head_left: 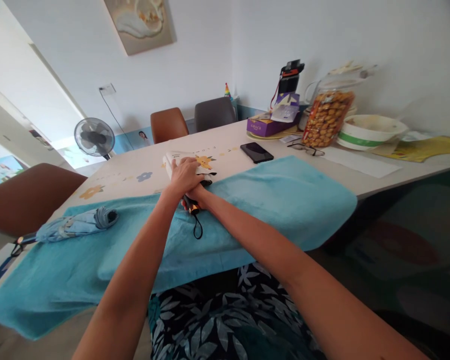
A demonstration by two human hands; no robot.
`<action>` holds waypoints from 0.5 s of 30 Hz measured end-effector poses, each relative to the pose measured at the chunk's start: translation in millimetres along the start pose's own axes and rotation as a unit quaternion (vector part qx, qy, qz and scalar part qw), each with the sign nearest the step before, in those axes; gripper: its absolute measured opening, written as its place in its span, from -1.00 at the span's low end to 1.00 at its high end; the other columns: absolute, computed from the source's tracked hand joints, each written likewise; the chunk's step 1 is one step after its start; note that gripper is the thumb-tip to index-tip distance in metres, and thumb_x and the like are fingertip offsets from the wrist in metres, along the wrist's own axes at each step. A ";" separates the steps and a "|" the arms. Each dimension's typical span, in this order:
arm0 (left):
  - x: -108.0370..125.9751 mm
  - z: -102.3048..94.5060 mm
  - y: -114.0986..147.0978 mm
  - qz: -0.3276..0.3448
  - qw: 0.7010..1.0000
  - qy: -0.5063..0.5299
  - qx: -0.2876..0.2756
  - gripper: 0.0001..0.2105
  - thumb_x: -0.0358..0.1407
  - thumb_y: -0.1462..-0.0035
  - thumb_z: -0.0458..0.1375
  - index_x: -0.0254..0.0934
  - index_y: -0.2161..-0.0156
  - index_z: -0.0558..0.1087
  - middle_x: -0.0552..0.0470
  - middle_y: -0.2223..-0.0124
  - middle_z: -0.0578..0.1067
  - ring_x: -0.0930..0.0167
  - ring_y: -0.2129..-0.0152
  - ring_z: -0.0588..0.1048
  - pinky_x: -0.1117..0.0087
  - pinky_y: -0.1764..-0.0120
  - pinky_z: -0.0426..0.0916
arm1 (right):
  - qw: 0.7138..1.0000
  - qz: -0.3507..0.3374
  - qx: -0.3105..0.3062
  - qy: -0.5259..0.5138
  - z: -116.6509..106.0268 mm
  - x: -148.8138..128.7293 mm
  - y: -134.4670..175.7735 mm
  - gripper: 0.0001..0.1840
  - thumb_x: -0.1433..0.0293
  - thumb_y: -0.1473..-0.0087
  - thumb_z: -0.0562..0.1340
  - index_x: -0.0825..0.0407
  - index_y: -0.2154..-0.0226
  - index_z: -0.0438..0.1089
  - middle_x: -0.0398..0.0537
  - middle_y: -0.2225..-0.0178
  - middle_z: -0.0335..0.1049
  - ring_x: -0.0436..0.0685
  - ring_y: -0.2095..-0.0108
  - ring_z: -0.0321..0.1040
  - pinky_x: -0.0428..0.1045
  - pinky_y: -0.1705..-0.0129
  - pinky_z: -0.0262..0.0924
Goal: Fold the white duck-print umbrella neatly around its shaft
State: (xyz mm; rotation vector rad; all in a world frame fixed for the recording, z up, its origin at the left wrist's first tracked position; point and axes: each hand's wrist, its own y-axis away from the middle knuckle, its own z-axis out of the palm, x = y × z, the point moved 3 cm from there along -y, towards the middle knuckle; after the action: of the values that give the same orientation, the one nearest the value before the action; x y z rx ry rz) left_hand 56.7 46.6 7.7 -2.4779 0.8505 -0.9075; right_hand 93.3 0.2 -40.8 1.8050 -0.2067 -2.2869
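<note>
A white folded umbrella (pixel 171 158) lies at the middle of the table's near side, over the edge of a teal towel (pixel 270 195). My left hand (pixel 185 175) is closed over the top of its folded cloth. Just under it, my right hand (pixel 198 193) wraps around the umbrella near its dark handle, with the fingers partly hidden. The handle's coppery end and black wrist loop (pixel 198 227) point toward me. On the towel to the left rests a rolled light-blue umbrella (pixel 75 225).
On the white table (pixel 135 172), a phone (pixel 257 152) and glasses (pixel 306 148) lie beyond the towel. At the right stand a snack-filled jar (pixel 328 117), a bowl (pixel 371 131) and a purple box (pixel 264 125). Chairs (pixel 168 125) and a fan (pixel 94 137) are behind.
</note>
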 end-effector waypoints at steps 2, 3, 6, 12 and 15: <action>4.0 1.9 -2.5 0.016 1.000 0.001 -0.001 -0.86 -0.51 0.18 0.21 -0.21 0.52 0.45 -0.07 0.19 0.51 0.15 -0.01 0.34 0.01 -0.24 -0.30 | 0.999 0.016 -0.041 0.002 1.7 2.3 -2.7 -0.70 0.42 -0.29 0.05 0.04 0.51 0.19 -0.23 0.78 0.13 -0.03 0.80 0.11 -0.16 0.76 0.08; 5.4 3.5 -3.3 0.016 1.000 0.003 -0.002 -0.87 -0.50 0.13 0.19 -0.22 0.54 0.45 -0.07 0.23 0.52 0.16 0.02 0.36 0.04 -0.23 -0.25 | 0.998 0.023 -0.056 0.004 2.3 3.5 -4.3 -0.69 0.42 -0.31 0.02 0.04 0.50 0.17 -0.23 0.78 0.11 -0.03 0.80 0.10 -0.16 0.77 0.06; 5.7 5.9 -4.3 -0.033 0.999 0.033 0.017 -0.87 -0.42 0.04 0.17 -0.23 0.56 0.46 -0.06 0.31 0.52 0.19 0.12 0.43 0.15 -0.16 0.02 | 0.998 0.026 -0.061 0.005 2.5 5.3 -9.0 -0.67 0.40 -0.32 -0.03 0.03 0.49 0.16 -0.23 0.79 0.09 -0.01 0.80 0.10 -0.15 0.78 0.07; -8.6 -18.6 5.6 -0.141 0.965 0.023 0.219 -0.85 -0.31 -0.15 0.05 -0.23 0.34 0.46 -0.01 0.25 0.51 0.34 0.23 0.44 0.33 0.06 0.24 | 0.999 0.015 -0.030 0.007 0.7 3.5 -13.4 -0.77 0.42 -0.18 0.18 0.06 0.49 0.18 -0.23 0.76 0.14 0.00 0.79 0.15 -0.12 0.78 0.13; -30.1 -33.5 20.5 -0.198 0.898 0.082 0.385 -0.86 -0.34 -0.20 -0.02 -0.26 0.35 0.36 0.03 0.34 0.44 0.42 0.31 0.41 0.38 0.13 0.28 | 0.999 0.016 -0.028 -0.016 -1.5 2.6 -14.6 -0.80 0.45 -0.11 0.25 0.08 0.47 0.21 -0.24 0.71 0.18 -0.03 0.76 0.18 -0.12 0.76 0.17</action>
State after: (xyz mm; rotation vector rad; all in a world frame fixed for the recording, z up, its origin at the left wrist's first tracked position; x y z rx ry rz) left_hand 7.2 46.4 7.8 -1.8882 -0.0292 -1.2897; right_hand 92.9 13.6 -47.2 1.7261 -0.1742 -2.2786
